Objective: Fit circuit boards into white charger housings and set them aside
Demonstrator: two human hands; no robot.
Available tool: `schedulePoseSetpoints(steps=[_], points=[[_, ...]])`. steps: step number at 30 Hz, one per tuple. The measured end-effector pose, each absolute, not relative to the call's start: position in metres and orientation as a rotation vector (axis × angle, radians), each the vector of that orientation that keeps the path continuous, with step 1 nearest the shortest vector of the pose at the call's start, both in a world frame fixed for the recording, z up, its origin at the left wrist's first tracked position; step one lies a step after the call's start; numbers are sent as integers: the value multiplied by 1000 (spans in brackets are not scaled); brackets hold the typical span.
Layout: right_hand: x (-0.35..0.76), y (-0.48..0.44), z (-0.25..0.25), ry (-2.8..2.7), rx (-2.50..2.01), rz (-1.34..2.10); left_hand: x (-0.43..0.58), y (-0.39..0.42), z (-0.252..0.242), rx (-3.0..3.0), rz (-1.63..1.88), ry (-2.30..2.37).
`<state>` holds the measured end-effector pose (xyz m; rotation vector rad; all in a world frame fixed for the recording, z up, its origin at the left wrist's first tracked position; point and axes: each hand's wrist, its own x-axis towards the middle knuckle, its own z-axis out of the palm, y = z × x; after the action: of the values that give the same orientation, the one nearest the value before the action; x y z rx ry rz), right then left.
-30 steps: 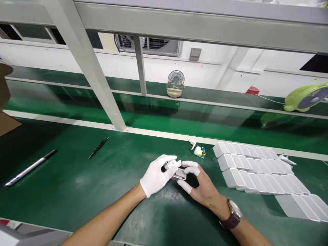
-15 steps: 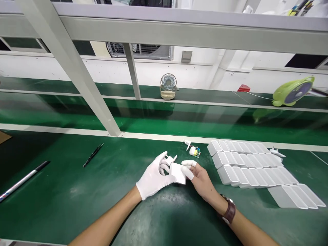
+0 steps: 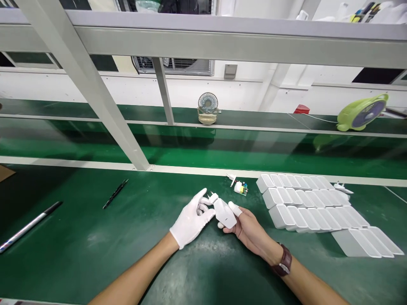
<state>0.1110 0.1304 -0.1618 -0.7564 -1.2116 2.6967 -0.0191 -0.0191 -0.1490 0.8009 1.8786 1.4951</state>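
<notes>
A white plug-shaped housing with two metal pins at its upper left end is held above the green table. My right hand, with white covers on some fingertips, grips its lower right part between thumb and fingers. My left hand, in a white glove, has its fingers curled around the pin end, with the thumb by the housing's left edge. Behind them on the table lie a small circuit board with yellow and blue parts and a white plug piece.
Rows of white open housings stand at the right, with a white piece behind them. On the left are a black pen and a long marker. A metal frame post rises behind; small fan and green fan stand beyond.
The housing has been turned, so its pins now point up and left and its flat face shows. My right hand has rotated palm-up beneath its lower end; my left fingers stay near the pin end.
</notes>
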Motion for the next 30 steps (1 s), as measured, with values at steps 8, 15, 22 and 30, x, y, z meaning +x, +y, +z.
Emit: schedulePoseSetpoints(steps=[8, 15, 22, 30], points=[[110, 131, -160, -1200, -711, 2724, -20, -19, -144, 862, 1370, 1995], [109, 131, -163, -1232, -718, 2702, -19, -30, -145, 1143, 1168, 2132], [109, 126, -163, -1286, -756, 2705, -9, -29, -148, 1131, 1102, 2249], [111, 125, -163, -1324, -710, 2723, -10, -30, -152, 1225, 1159, 2273]])
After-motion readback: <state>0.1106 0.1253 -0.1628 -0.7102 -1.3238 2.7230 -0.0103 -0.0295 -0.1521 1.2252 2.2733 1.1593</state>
